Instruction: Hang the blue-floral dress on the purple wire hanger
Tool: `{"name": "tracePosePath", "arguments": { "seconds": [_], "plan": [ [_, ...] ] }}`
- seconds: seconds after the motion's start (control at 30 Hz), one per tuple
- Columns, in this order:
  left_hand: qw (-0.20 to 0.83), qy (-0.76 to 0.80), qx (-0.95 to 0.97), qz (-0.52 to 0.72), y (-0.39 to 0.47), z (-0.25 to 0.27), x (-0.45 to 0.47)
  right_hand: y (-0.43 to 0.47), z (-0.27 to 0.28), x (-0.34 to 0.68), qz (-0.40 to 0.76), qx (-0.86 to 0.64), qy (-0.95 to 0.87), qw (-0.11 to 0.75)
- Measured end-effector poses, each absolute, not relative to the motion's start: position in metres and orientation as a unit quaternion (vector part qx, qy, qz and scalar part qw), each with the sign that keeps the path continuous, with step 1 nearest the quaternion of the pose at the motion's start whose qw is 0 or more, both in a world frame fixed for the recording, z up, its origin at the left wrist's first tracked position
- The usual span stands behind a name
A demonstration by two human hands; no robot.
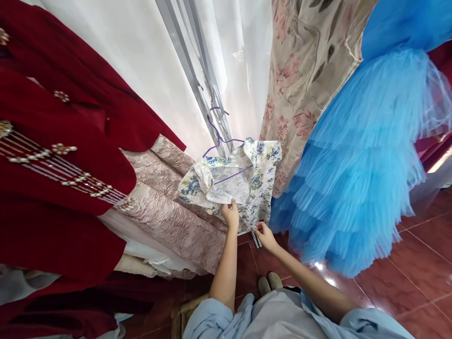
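A white blouse with a blue and yellow floral print (pixel 258 181) hangs on a purple hanger (pixel 219 138) from a grey metal stand (pixel 203 70). My left hand (pixel 230 215) is closed on the white inner edge of the blouse's neckline, thumb on top. Lower and to the right, my right hand (pixel 265 235) pinches the blouse near its bottom front edge. The hanger's lower bar shows through the open neck. What lies under the fingers of each hand is partly hidden.
Dark red garments with beaded trim (pixel 81 141) and a pink brocade skirt (pixel 173 216) hang at left. On the right are a floral beige dress (pixel 293 89) and a blue tiered tulle dress (pixel 356 155). White curtain (pixel 123 52) hangs behind; red tiles (pixel 409 263) cover the floor.
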State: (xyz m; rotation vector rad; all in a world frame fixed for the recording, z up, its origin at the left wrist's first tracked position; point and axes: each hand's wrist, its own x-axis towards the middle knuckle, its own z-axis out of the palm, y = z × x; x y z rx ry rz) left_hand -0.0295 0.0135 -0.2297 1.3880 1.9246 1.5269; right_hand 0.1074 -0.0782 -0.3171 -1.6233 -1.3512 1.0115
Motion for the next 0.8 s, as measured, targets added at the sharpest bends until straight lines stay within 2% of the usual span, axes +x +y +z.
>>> {"name": "tracePosePath", "arguments": {
  "seconds": [0.2,0.4,0.8],
  "plan": [
    [0.186,0.657,0.498,0.534,-0.032,-0.244,-0.033,-0.031,-0.295,0.103,0.373,-0.655,-0.566,0.333],
    [0.223,0.639,0.506,0.535,-0.066,-0.236,-0.035,-0.004,-0.28,0.09,0.331,-0.686,-0.59,0.268],
    [0.336,0.596,0.453,0.572,-0.086,-0.215,-0.027,-0.014,-0.277,0.069,0.381,-0.593,-0.658,0.266]
  ]
}}
